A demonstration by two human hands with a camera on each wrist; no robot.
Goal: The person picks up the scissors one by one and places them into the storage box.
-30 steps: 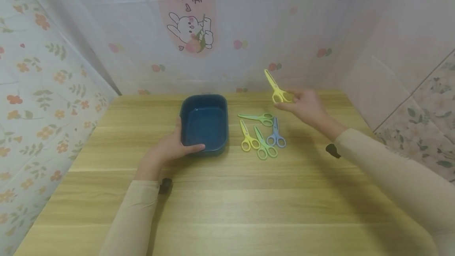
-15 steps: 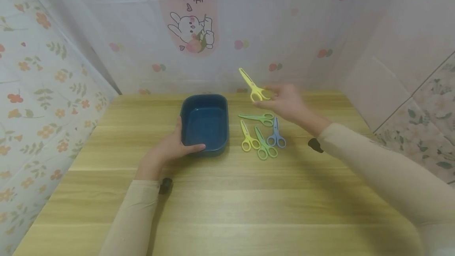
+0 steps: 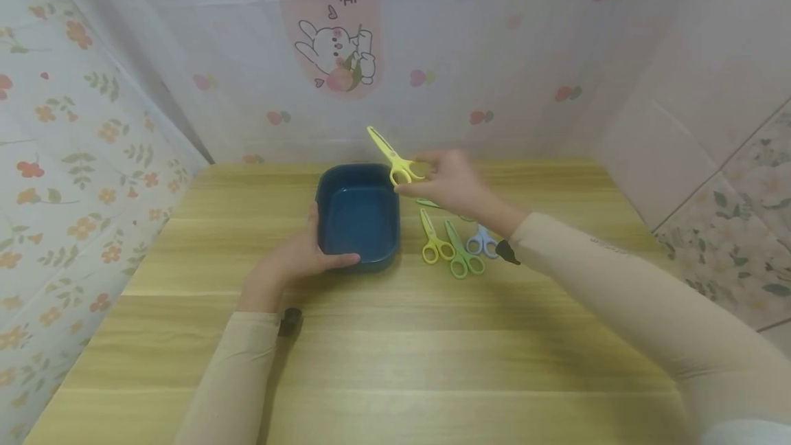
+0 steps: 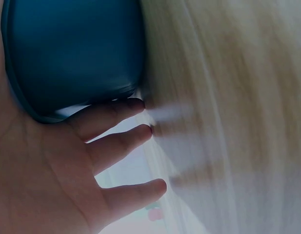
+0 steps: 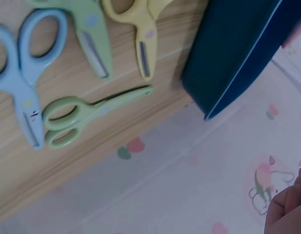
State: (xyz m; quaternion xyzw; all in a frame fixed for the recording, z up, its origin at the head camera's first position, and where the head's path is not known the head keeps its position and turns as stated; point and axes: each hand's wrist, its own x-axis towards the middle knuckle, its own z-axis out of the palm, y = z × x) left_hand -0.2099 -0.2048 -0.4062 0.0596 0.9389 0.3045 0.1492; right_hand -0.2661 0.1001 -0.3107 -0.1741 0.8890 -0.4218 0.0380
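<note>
In the head view my right hand (image 3: 454, 180) holds yellow scissors (image 3: 394, 158) by a handle loop, in the air near the far right corner of a dark blue dish (image 3: 360, 222). The blades point up and left. Only part of the hand shows at the right wrist view's edge. My left hand (image 3: 299, 256) rests against the dish's left side, thumb along the near rim; in the left wrist view several fingers (image 4: 122, 151) are spread and fairly straight. Right of the dish lie another yellow pair of scissors (image 3: 435, 242), two green pairs (image 5: 72, 119) and a blue pair (image 5: 28, 80).
The wooden table (image 3: 395, 349) extends in front of the dish. A printed cloth (image 3: 482, 47) hangs behind the table's far edge, and a floral cloth (image 3: 80, 177) hangs on the left. Tiled wall panels (image 3: 711, 108) stand at the right.
My right hand has moved left with the yellow scissors, from above the right part of the table to the dish's far right corner. My left hand and the dish stay in place.
</note>
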